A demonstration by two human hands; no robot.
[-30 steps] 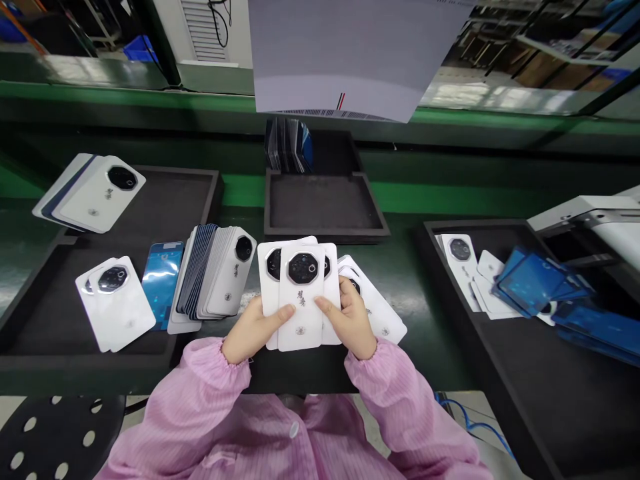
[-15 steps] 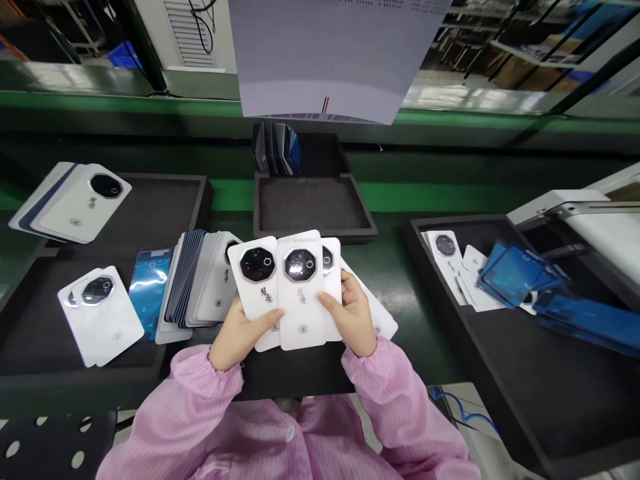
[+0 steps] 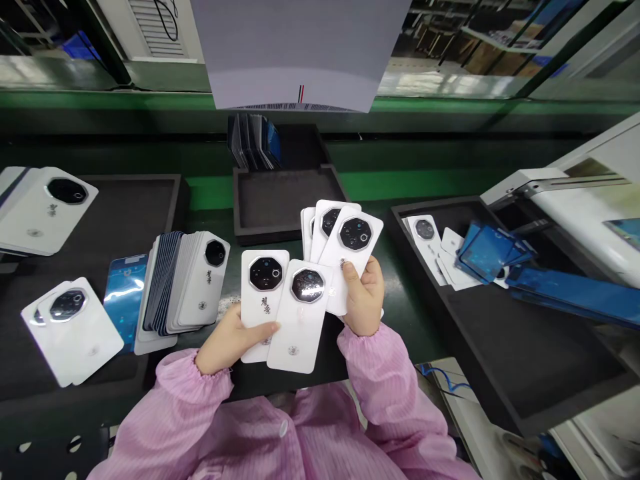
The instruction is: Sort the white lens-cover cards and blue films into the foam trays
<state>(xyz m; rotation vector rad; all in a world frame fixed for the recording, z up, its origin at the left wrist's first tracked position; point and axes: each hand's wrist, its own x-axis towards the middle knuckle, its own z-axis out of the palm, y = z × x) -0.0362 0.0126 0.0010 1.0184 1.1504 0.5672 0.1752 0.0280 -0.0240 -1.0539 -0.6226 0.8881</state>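
A leaning row of covers [image 3: 193, 283] is standing just left of the left hand [image 3: 225, 340], whose fingers [image 3: 264, 327] are gripping two white back covers [image 3: 280, 313] over the table [image 3: 399, 288]. Beside them, the right hand [image 3: 364, 303] is clutching a fan of covers [image 3: 345, 250], and a black tray [image 3: 500, 347] is lying further right.

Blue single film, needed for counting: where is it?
Head view, left: the blue film lies in the black tray, between loose white covers and the leaning cover row.

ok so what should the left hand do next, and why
Probably lay its two white covers on the leaning stack just beside it: the left hand holds them apart from the fan in the right hand, camera rings facing up alike.
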